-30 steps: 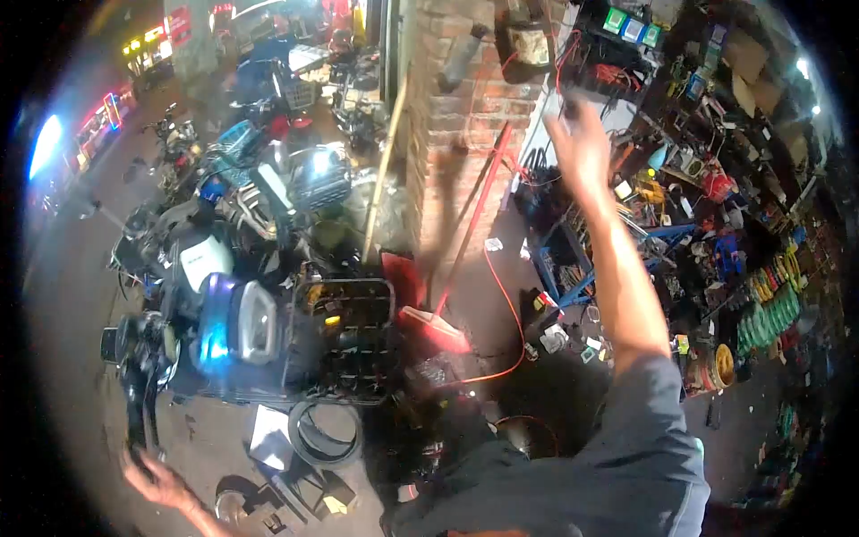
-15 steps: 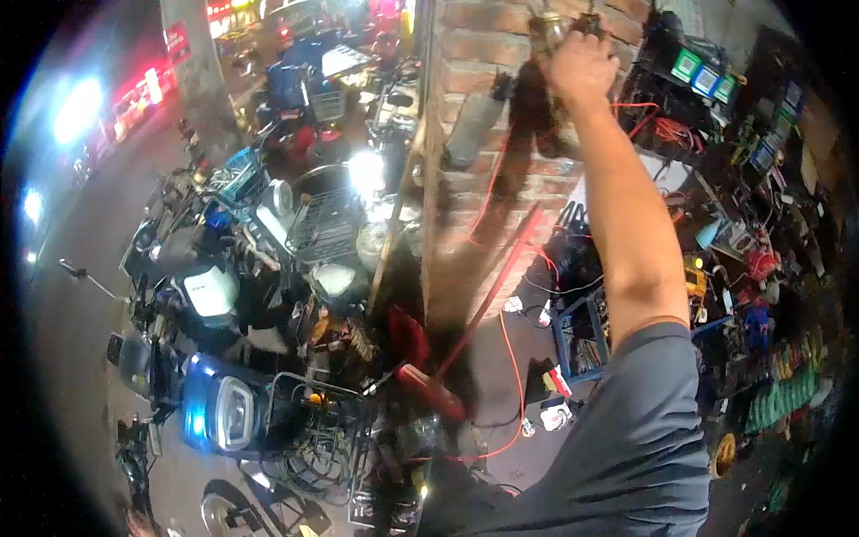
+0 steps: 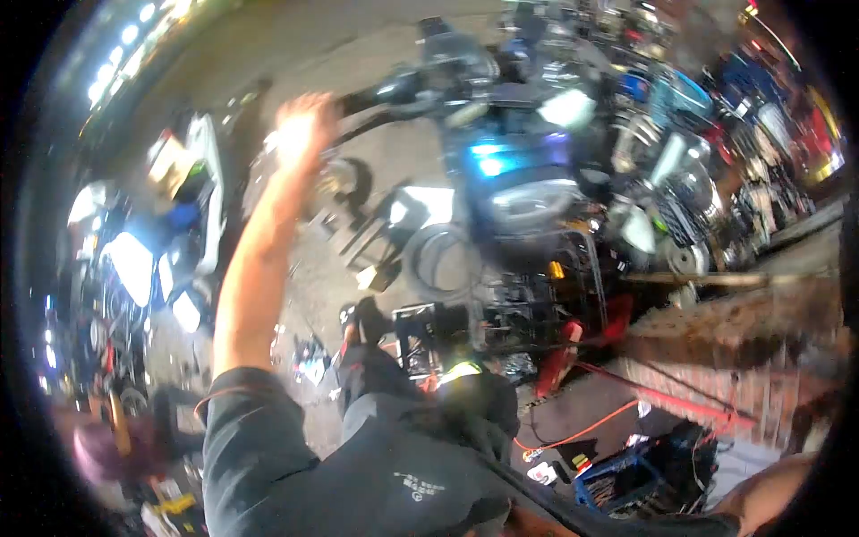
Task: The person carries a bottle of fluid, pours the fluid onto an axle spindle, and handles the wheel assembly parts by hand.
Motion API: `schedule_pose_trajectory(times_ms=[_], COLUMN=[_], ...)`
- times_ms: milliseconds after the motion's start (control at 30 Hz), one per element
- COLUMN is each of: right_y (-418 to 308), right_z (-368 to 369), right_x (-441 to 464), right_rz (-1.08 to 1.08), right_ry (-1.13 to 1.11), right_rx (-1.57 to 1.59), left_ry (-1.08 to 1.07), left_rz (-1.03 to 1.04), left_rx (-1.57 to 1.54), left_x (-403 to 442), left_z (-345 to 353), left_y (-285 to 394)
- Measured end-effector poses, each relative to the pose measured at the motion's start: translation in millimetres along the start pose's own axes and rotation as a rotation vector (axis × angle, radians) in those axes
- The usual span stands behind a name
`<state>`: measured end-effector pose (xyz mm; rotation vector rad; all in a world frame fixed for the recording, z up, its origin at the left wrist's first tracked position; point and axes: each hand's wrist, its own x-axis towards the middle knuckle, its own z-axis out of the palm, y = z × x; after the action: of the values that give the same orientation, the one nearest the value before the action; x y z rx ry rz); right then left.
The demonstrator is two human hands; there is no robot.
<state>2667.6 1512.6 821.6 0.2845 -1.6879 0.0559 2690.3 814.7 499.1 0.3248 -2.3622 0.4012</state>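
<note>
Handlebar (image 3: 403,88) and left hand (image 3: 306,130) come together near the top of my view, the dark grip running just to the right of the fingers. Whether they are wrapped around it or merely beside it, I cannot tell; glare and blur wash them out.

What has changed is the view: half a second ago it faced the brick pillar (image 3: 756,394), with the right hand raised by it and the left at the bottom edge. Now the pillar lies well apart, right of the left fingers and lower. Only the right arm (image 3: 769,492) shows, in the lower right corner; what its fingers are doing I cannot tell.

I judge that I can follow the work only at the handlebar for now. Farther right of the left fingers sits the blue light (image 3: 490,165); below and right lie the white sheet (image 3: 434,204) and tyre (image 3: 414,261).
</note>
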Motion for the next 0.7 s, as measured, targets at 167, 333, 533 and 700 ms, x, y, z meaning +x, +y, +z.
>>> schedule_pose_trajectory(times_ms=[167,333,533,700], right_y=[-235.3,-503.3,-796.8,-982.8], right_z=[61.5,69.4,82.0,83.1], right_x=[-112.7,-188.0,-196.1,-190.0], right_rz=[0.181,0.409,0.623,0.632], right_ry=[-0.333,-0.609,-0.918,-1.24], right_rx=[0.567,0.792,1.093,1.465], left_ry=[-0.04,-0.058,-0.651,-0.642], left_rz=[0.126,0.029,-0.067,-0.386], left_rx=[-0.216,-1.092,-1.713,-1.544], left_x=[13.2,-10.3,-122.3,-176.2], left_z=[-11.8,2.1,4.0,22.0], left_y=[-14.5,-114.2,-322.2,-429.5])
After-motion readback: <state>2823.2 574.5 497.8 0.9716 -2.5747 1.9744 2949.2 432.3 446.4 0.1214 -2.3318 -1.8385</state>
